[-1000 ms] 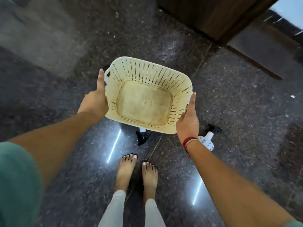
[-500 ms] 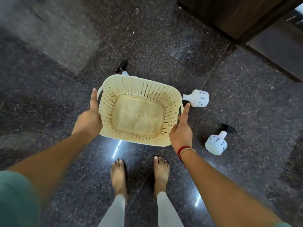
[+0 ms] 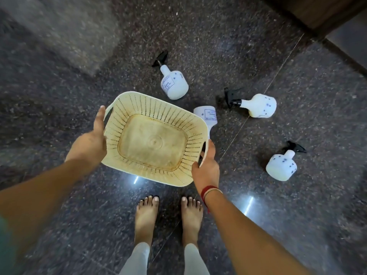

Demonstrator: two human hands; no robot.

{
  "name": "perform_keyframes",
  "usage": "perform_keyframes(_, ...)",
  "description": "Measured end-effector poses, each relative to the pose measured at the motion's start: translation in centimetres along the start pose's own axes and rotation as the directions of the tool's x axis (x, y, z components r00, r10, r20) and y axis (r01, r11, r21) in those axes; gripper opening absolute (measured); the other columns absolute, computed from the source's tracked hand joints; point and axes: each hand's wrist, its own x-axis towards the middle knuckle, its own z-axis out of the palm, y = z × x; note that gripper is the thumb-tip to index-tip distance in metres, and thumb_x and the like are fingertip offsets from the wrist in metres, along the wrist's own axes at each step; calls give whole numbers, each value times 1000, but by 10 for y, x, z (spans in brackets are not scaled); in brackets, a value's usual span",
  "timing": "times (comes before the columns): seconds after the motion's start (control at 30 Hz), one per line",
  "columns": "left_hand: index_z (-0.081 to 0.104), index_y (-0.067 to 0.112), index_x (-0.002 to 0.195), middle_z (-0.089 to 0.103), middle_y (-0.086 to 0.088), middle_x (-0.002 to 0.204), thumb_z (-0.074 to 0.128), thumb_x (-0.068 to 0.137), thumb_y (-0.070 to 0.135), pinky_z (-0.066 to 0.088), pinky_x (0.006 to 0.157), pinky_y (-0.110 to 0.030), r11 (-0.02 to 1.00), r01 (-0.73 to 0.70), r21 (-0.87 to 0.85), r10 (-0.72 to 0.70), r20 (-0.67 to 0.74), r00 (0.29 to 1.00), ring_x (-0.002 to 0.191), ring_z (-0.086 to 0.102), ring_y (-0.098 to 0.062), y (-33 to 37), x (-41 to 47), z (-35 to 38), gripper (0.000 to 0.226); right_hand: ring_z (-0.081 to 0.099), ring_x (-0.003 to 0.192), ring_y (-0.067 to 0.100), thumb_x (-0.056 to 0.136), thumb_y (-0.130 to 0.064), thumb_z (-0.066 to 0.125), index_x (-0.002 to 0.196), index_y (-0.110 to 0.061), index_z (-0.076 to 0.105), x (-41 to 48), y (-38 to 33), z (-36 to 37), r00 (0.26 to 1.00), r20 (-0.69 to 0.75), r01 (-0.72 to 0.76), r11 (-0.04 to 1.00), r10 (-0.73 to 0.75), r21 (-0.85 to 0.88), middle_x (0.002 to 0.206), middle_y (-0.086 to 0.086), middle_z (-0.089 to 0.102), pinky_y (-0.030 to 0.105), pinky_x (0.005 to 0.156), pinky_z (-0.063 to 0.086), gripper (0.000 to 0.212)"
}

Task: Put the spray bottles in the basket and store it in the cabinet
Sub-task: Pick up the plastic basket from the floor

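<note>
I hold an empty cream perforated basket above the dark floor, my left hand on its left side and my right hand on its right handle. Several white spray bottles with black triggers lie on the floor beyond it. One bottle lies just past the far rim. Another lies to the right. A third lies at the near right. One more bottle is partly hidden behind the basket's right rim.
The floor is dark speckled granite. My bare feet stand just below the basket. A dark wooden cabinet base shows at the top right corner.
The basket has come down and toward my feet while the view tilted, which uncovers more bottles on the floor to the right. Both hands keep their hold.
</note>
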Motion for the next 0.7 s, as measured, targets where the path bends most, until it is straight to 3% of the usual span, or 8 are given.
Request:
perform_keyframes(0.23, -21, 42, 145, 52, -13, 68, 41, 97, 16, 41, 63, -40, 999, 38, -14, -38, 3, 999, 57, 45, -25, -21, 12, 55, 82, 65, 95, 34, 87, -1, 51, 147, -25, 20, 18, 34, 29, 1000, 23, 4, 1000, -4, 1, 107, 12, 68, 44, 84, 54, 72)
perform_keyframes(0.4, -23, 44, 143, 64, -28, 83, 40, 97, 17, 42, 66, -42, 999, 11, -33, -10, 22, 1000, 64, 50, -31, -18, 17, 74, 82, 65, 97, 33, 88, -2, 53, 146, -24, 21, 19, 55, 34, 1000, 10, -15, 1000, 15, 23, 109, 11, 67, 45, 87, 54, 70)
perform_keyframes(0.7, -22, 38, 145, 64, -24, 77, 40, 97, 15, 43, 61, -39, 997, -34, -66, 37, 33, 999, 60, 52, -30, 22, 27, 90, 82, 66, 93, 36, 86, -3, 54, 146, -22, 22, 45, 69, 4, 997, -78, -13, 999, 9, -50, 105, 12, 69, 46, 86, 53, 71)
